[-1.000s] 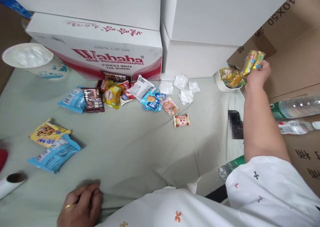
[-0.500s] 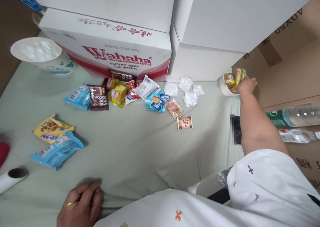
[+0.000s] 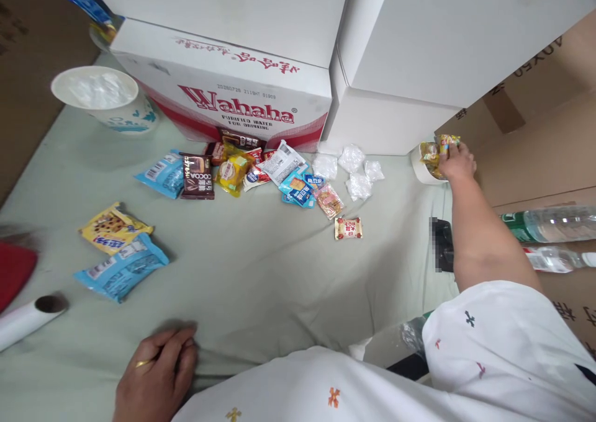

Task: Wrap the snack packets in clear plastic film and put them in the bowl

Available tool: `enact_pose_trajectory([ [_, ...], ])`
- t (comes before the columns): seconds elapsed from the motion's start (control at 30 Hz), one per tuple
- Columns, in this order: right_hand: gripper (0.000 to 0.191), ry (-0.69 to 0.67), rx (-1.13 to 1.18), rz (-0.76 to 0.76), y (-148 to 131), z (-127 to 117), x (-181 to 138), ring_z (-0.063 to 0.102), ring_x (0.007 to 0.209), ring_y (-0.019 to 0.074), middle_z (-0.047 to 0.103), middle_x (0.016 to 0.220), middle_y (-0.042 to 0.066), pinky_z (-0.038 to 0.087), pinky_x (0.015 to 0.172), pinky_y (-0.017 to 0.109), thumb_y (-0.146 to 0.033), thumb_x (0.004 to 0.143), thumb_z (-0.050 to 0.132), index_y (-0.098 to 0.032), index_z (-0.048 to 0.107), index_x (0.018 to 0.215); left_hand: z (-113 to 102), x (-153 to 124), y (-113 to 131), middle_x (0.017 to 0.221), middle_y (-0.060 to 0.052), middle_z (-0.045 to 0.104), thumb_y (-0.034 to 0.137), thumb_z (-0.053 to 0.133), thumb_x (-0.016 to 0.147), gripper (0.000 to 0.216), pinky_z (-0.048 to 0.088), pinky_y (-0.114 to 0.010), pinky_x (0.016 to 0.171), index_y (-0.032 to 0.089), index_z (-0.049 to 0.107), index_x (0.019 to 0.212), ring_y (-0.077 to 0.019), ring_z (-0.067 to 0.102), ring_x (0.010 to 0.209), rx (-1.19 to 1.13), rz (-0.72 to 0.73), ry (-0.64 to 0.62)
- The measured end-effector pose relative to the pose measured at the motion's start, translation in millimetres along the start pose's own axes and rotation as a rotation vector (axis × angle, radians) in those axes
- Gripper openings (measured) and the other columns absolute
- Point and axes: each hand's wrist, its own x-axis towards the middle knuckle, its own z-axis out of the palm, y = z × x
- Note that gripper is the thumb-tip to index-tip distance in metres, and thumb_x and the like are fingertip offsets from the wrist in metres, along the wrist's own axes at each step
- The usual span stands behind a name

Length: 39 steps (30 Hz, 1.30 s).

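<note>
Pinching yellow packet [image 3: 449, 141] with right hand [image 3: 460, 164] at white tub [image 3: 423, 173]; resting left hand [image 3: 156, 367] half-curled, palm hidden, contents unclear; likely stowing; calls for loosening pinch next.

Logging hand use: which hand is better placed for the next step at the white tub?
Likely the right hand: it is at the white tub, touching a yellow packet. The left hand rests on the green cloth, well away from it.

The right hand [image 3: 459, 163] touches a yellow snack packet [image 3: 447, 141] at a white tub [image 3: 424, 175]; the left hand [image 3: 157, 369] rests curled.
</note>
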Motion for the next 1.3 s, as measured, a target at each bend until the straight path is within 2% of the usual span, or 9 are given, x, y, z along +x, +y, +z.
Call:
enact_pose_trajectory([
  [0.1, 0.052, -0.048, -0.013, 0.028, 1, 7, -1, 0.037, 0.138, 0.0315, 0.03, 0.163, 0.022, 0.023, 0.108, 0.058, -0.036, 0.104, 0.045, -0.02, 0.045, 0.154, 1, -1, -5, 0.09, -0.005, 0.064, 0.031, 0.052, 0.092, 0.015, 0.058, -0.038, 0.069, 0.028, 0.066, 0.098, -0.0231, 0.065, 0.077, 0.085, 0.124, 0.009],
  [0.2, 0.058, -0.065, -0.024, 0.051, -2, 9, -2, 0.029, 0.144, 0.0351, 0.025, 0.167, 0.021, 0.019, 0.11, 0.062, -0.039, 0.103, 0.048, -0.021, 0.04, 0.158, 2, -1, -6, 0.091, -0.007, 0.063, 0.031, 0.05, 0.095, 0.015, 0.058, -0.038, 0.07, 0.026, 0.064, 0.099, -0.0232, 0.065, 0.078, 0.105, 0.155, 0.015],
  [0.3, 0.066, 0.056, -0.021, 0.059, -10, 3, -9, 0.025, 0.146, 0.0361, 0.021, 0.168, 0.023, 0.021, 0.111, 0.062, -0.041, 0.101, 0.053, -0.018, 0.037, 0.16, 1, -1, -3, 0.091, -0.005, 0.063, 0.031, 0.05, 0.096, 0.014, 0.058, -0.038, 0.072, 0.027, 0.063, 0.1, -0.0228, 0.065, 0.078, 0.093, 0.135, 0.031],
  [0.43, 0.045, 0.339, 0.063, -0.094, -32, -5, -32, 0.047, 0.128, 0.0311, 0.054, 0.142, 0.027, 0.036, 0.105, 0.048, -0.026, 0.099, 0.047, -0.009, 0.06, 0.138, -2, 2, -1, 0.091, -0.006, 0.063, 0.027, 0.051, 0.096, 0.014, 0.058, -0.036, 0.075, 0.024, 0.065, 0.099, -0.0219, 0.065, 0.08, 0.046, 0.141, 0.006],
  [0.57, 0.032, 0.074, 0.258, -0.379, -68, 13, -74, 0.063, 0.094, 0.0233, 0.072, 0.1, 0.013, 0.046, 0.092, 0.037, -0.024, 0.096, 0.046, -0.013, 0.073, 0.108, -4, 6, 1, 0.091, -0.007, 0.062, 0.023, 0.053, 0.096, 0.013, 0.056, -0.034, 0.075, 0.02, 0.065, 0.099, -0.0215, 0.064, 0.081, 0.04, 0.177, 0.025],
  [0.7, 0.024, -0.215, 0.423, -0.519, -105, 50, -122, 0.062, 0.079, 0.0185, 0.07, 0.093, 0.006, 0.049, 0.081, 0.031, -0.035, 0.087, 0.063, -0.019, 0.074, 0.102, -5, 7, 3, 0.092, -0.008, 0.061, 0.019, 0.053, 0.095, 0.014, 0.055, -0.031, 0.074, 0.018, 0.066, 0.099, -0.0202, 0.064, 0.081, 0.025, 0.204, 0.035],
  [0.8, 0.02, -0.285, 0.451, -0.5, -121, 69, -149, 0.059, 0.077, 0.0183, 0.068, 0.092, 0.005, 0.048, 0.079, 0.031, -0.033, 0.077, 0.071, -0.02, 0.074, 0.093, -7, 5, 4, 0.094, -0.008, 0.061, 0.019, 0.052, 0.096, 0.015, 0.055, -0.03, 0.073, 0.017, 0.066, 0.1, -0.0192, 0.064, 0.081, -0.009, 0.181, 0.04],
  [1.0, 0.019, -0.187, 0.517, -0.365, -112, 72, -175, 0.062, 0.077, 0.0195, 0.07, 0.081, 0.003, 0.048, 0.078, 0.032, -0.032, 0.086, 0.054, -0.02, 0.069, 0.085, -14, -1, 4, 0.098, -0.007, 0.064, 0.024, 0.051, 0.098, 0.018, 0.055, -0.029, 0.078, 0.018, 0.067, 0.103, -0.0179, 0.066, 0.087, -0.186, 0.057, 0.019],
  [1.3, 0.02, -0.05, 0.518, -0.175, -103, 73, -165, 0.066, 0.084, 0.0214, 0.073, 0.092, 0.006, 0.05, 0.088, 0.034, -0.029, 0.081, 0.054, -0.021, 0.069, 0.09, -24, -1, 8, 0.091, -0.005, 0.068, 0.026, 0.047, 0.098, 0.021, 0.055, -0.027, 0.074, 0.021, 0.068, 0.099, -0.0171, 0.067, 0.081, -0.283, 0.057, -0.031],
])
